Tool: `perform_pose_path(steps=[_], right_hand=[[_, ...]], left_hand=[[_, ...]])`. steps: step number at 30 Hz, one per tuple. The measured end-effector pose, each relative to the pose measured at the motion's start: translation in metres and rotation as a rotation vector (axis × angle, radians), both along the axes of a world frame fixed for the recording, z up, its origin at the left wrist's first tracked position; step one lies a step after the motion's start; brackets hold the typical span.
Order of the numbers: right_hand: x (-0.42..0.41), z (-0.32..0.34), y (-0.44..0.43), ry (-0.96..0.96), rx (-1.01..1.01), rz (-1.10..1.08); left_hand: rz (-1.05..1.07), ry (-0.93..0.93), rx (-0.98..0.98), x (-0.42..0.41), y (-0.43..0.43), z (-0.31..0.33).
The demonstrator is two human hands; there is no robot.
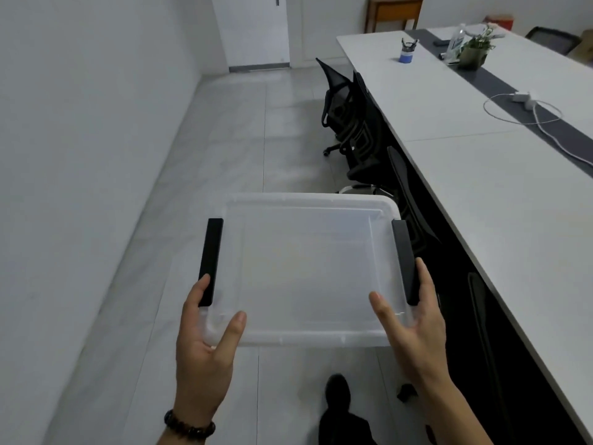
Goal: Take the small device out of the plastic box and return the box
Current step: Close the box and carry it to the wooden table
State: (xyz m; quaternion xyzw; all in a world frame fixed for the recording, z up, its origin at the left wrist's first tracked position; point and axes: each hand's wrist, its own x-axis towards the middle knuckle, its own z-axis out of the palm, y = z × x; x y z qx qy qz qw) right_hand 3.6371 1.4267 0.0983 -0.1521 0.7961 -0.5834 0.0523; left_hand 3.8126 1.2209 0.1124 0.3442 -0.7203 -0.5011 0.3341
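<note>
Both hands, left (pixel 205 345) and right (pixel 414 326), grip the lidded, unlabelled plastic box (pixel 308 271)

white table (pixel 481 175) | black chairs (pixel 353 123) | blue cup (pixel 406 54) | plant (pixel 475 48)

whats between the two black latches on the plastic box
In the head view, only the clear plastic box's translucent lid spans the stretch between the left black latch and the right black latch; nothing rests on it.
</note>
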Motion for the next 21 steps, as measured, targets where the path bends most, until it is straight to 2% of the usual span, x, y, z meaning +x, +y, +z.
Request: perform_pose_path(steps=[4,10,15,21], right_hand=[[-0.098,-0.022,-0.064,-0.014,-0.056,-0.039],[-0.242,0.001,-0.168,-0.034,-0.096,-0.002],[-0.349,0.029,-0.28,-0.006,-0.079,0.09],[-0.482,0.019,-0.439,0.033,-0.038,0.172]], left_hand=[[-0.04,-0.002,-0.024,-0.111,-0.071,-0.013],[-0.044,0.062,-0.021,-0.249,-0.173,0.021],[0.06,0.063,-0.023,-0.335,-0.272,0.033],[0.143,0.109,0.026,-0.452,-0.412,0.003]])
